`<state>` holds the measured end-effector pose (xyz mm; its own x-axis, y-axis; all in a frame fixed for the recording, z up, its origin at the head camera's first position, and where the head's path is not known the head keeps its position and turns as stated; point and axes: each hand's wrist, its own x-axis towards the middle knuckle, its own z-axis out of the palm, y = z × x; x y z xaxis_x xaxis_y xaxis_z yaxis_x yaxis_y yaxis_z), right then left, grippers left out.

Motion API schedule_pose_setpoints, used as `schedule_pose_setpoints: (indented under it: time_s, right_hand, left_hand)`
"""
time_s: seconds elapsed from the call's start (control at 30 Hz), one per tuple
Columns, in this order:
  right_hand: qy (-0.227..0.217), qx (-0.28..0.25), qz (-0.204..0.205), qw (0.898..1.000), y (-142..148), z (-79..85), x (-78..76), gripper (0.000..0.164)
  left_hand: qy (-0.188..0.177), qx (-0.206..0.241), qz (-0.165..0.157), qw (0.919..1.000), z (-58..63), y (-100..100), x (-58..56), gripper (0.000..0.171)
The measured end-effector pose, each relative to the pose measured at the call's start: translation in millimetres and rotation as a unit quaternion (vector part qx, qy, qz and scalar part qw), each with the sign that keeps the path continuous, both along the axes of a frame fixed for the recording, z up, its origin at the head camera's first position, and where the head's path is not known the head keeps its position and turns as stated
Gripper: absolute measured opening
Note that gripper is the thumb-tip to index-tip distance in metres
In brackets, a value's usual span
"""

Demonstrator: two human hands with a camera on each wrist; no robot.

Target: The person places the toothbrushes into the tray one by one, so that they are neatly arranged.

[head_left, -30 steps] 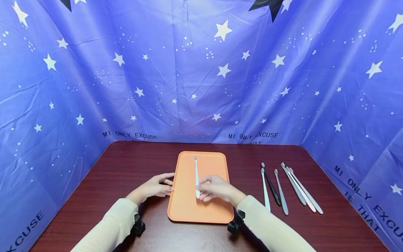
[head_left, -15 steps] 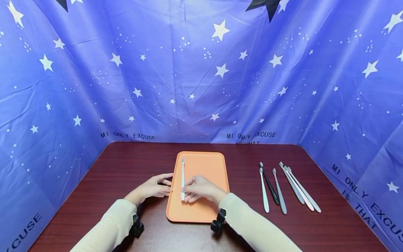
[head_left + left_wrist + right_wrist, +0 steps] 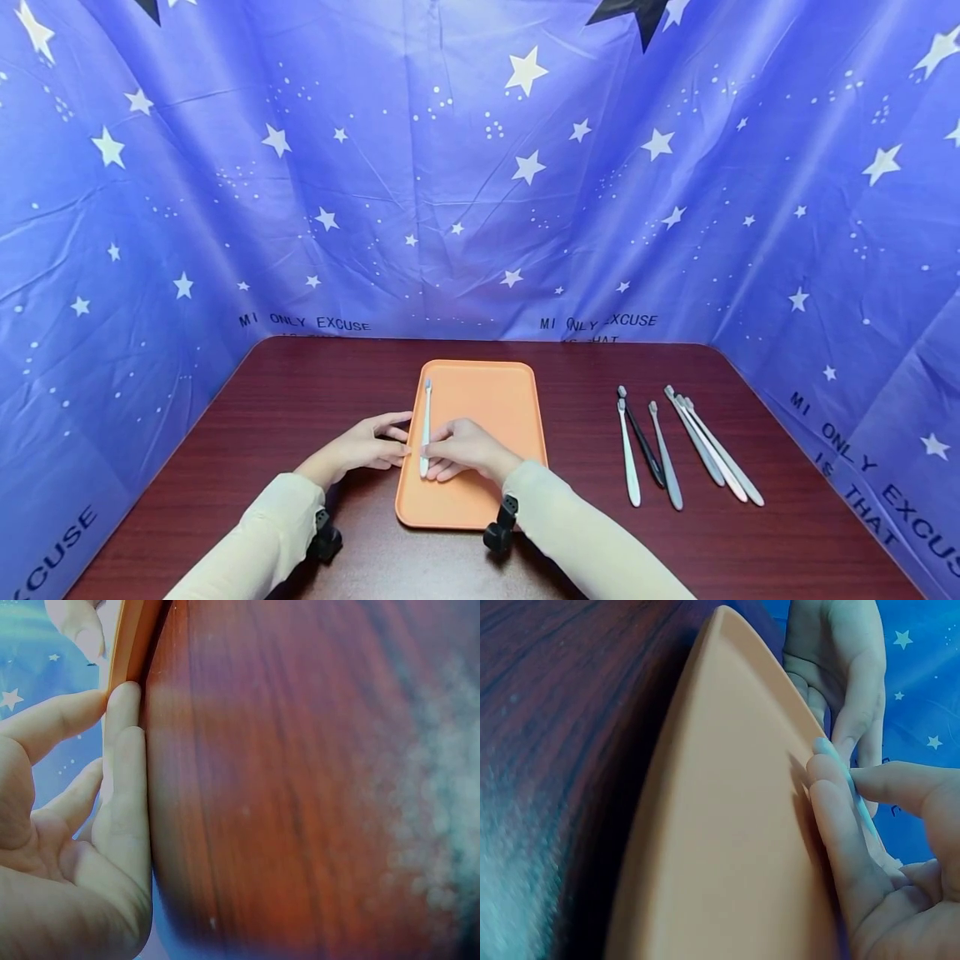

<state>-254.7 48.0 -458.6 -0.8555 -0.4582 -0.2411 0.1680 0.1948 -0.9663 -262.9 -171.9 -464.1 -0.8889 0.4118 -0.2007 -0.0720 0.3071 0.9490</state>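
Orange tray, count 1, on dark red table. Within its outline: 1 pale toothbrush, lengthwise near the left rim, bristle end at the far side. Right hand pinches the handle between thumb and fingertips, hiding part of it; cannot tell whether brush touches tray. Left hand touches the tray's left edge, fingers mostly straight, thumb spread apart. Right sleeve covers the near right corner and is cut off below. Right of tray: 6 more toothbrushes, two groups of 3, one black, some overlapping.
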Motion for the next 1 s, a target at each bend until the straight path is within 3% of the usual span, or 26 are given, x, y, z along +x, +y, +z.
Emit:
schedule_pose_setpoints:
  time_s: [0.63, 1.0]
  right_hand:
    - [0.006, 0.015, -0.023, 1.0, -8.2, 1.1, -0.5, 0.016]
    - [0.014, 0.016, -0.028, 0.999, -6.1, 0.7, 1.2, 0.034]
  left_hand:
    - [-0.003, 0.005, -0.002, 1.0, 2.9, -1.4, 0.1, 0.074]
    - [-0.003, 0.003, -0.002, 1.0, 4.0, 0.5, 2.7, 0.074]
